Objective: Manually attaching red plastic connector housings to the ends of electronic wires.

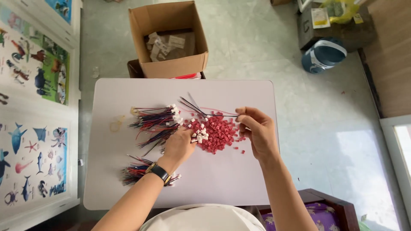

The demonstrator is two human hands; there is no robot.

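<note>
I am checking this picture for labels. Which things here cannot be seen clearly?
Head view only:
- Left hand: fingertips buried among white plugs; grip unclear.
- Right hand: pinches a thin wire; the tip is too small.
- Red pieces: too small to tell their shape.
- Box: its walls hide part of the contents.

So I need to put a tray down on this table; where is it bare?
Bare: the table strip between the red connector pile and the near edge, plus the far strip by the cardboard box. Crowded: centre-left, around the wire bundles and both hands.

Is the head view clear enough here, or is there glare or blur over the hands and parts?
Head view: even daylight, sharp on the red connector pile and both hands; soft shadows only; bright window glare on the floor at right, off the table; slight wide-angle bending at the edges.
</note>
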